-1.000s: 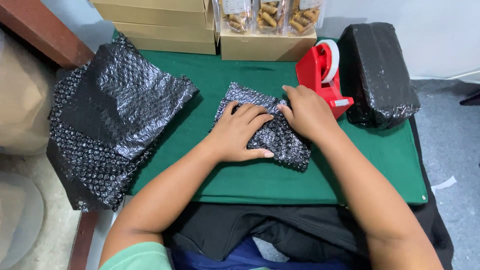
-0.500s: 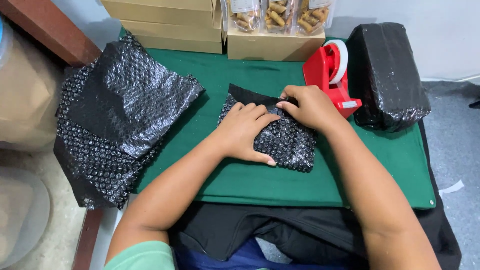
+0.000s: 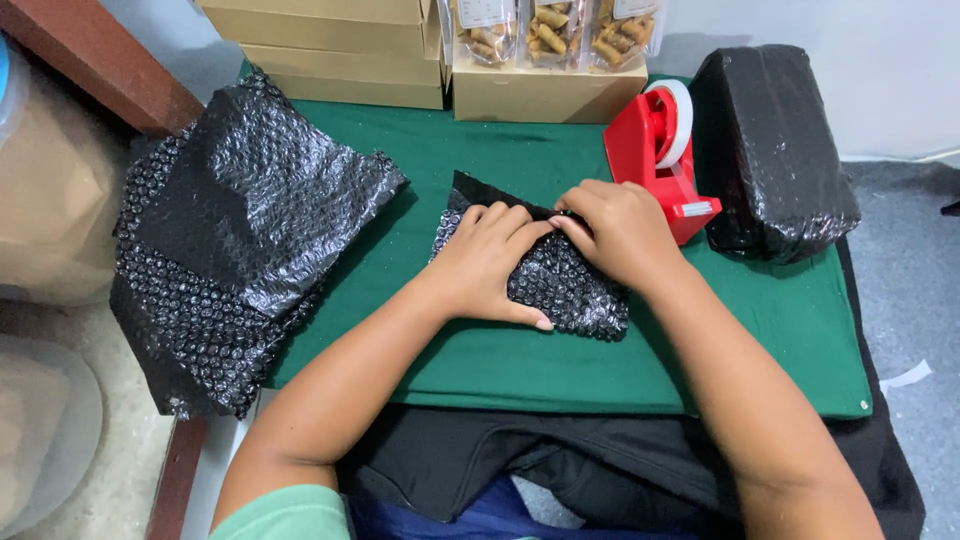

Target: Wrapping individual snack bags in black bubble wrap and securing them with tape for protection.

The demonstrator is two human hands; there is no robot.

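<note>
Item one, under my hands: a small parcel wrapped in black bubble wrap (image 3: pixel 560 285), lying at the middle of the green cloth (image 3: pixel 520 365) that covers the table, its long side running away from me toward the right. My left hand (image 3: pixel 490 265) lies flat on the parcel's left half, fingers spread slightly and pressing down, thumb along the near edge; it grips nothing, only presses. My right hand (image 3: pixel 620 230) rests on the far right part of the parcel, fingers curled narrow and pinching a fold of the wrap at the top edge, fingertips meeting those of the left hand. A flap of the wrap pokes out beyond the left hand, at the far left corner. Item two: a red tape dispenser (image 3: pixel 660 160), just beyond the right hand, touching or nearly so. Item three: a larger finished black-wrapped parcel (image 3: pixel 775 150), at the right edge. Item four: a loose heap of black bubble wrap sheets (image 3: pixel 235 230), well to the left. Item five: stacked cardboard boxes (image 3: pixel 350 50) at the far edge. Against half a second ago: both hands have slid closer together and the flap shows more.
</note>
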